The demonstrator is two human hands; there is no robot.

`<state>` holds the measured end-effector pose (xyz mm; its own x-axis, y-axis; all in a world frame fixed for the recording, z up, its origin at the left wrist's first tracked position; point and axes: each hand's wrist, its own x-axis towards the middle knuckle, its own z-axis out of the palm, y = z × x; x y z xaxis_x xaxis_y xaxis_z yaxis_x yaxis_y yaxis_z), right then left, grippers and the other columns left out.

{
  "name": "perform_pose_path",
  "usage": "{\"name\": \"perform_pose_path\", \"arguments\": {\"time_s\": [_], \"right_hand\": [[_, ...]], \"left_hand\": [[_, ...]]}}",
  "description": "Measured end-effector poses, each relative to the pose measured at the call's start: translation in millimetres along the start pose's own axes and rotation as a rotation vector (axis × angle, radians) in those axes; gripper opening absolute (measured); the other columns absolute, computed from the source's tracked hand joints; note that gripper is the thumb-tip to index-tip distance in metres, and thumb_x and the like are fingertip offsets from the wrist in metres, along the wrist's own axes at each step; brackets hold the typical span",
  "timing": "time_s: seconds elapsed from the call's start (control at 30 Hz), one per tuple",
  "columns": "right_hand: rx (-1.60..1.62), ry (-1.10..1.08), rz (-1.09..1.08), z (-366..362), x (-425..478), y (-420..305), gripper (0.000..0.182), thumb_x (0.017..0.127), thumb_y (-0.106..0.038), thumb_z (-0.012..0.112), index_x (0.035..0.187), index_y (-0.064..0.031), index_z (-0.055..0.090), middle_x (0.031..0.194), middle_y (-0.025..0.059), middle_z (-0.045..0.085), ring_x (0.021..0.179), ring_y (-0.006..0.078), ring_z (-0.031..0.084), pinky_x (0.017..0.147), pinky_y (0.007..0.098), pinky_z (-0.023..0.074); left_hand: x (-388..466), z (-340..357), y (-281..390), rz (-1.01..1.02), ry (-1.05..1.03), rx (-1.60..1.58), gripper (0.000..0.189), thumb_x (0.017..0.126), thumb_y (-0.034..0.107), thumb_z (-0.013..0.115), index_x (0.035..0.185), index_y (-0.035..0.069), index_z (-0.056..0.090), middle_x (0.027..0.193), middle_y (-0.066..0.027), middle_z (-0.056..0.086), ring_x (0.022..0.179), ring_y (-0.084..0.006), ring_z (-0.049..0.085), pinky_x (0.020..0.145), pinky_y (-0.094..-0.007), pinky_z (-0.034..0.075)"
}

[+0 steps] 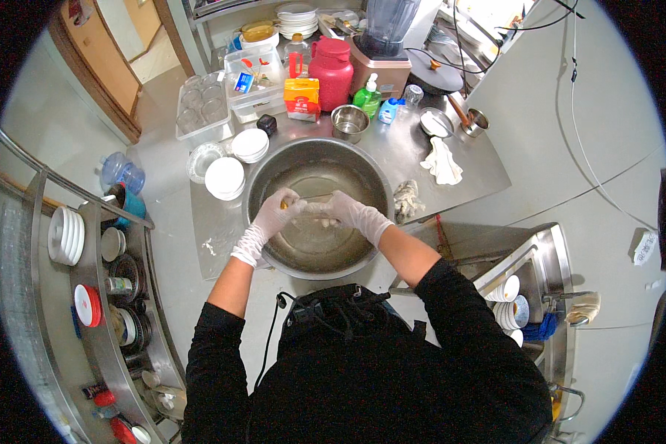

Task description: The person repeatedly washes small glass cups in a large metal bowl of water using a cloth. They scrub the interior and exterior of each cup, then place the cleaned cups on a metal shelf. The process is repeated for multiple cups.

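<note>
A large round metal basin stands before me, with what looks like shallow water in it. Both my hands are in thin white gloves over the basin. Between them is a clear vessel, probably glass, whose exact shape I cannot make out. My left hand grips its left side, and a small yellow piece shows at those fingers. On the right side, my right hand holds the same vessel, with fingertips showing beneath it.
Stacked white dishes stand left of the basin, near a plastic tub of glasses. Behind it are a metal pot, green soap bottle and red jug. A crumpled cloth lies right; a sink stands farther right.
</note>
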<state>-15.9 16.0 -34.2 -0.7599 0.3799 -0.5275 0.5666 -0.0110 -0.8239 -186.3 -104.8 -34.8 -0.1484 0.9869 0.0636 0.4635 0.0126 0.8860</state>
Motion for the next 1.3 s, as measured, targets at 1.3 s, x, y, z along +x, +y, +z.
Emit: {"name": "perform_pose_path", "arguments": {"time_s": [1.3], "right_hand": [[-0.691, 0.558, -0.611, 48, -4, 5, 0.029, 0.078, -0.019, 0.060, 0.104, -0.0066, 0.057, 0.105, 0.0139, 0.056, 0.095, 0.0284, 0.056, 0.082, 0.0384, 0.0456]], "left_hand": [[20, 54, -47, -0.822, 0.131, -1.470, 0.041, 0.094, 0.043, 0.039, 0.110, 0.007, 0.048, 0.104, -0.0106, 0.055, 0.094, -0.0256, 0.054, 0.081, -0.0440, 0.046]]}}
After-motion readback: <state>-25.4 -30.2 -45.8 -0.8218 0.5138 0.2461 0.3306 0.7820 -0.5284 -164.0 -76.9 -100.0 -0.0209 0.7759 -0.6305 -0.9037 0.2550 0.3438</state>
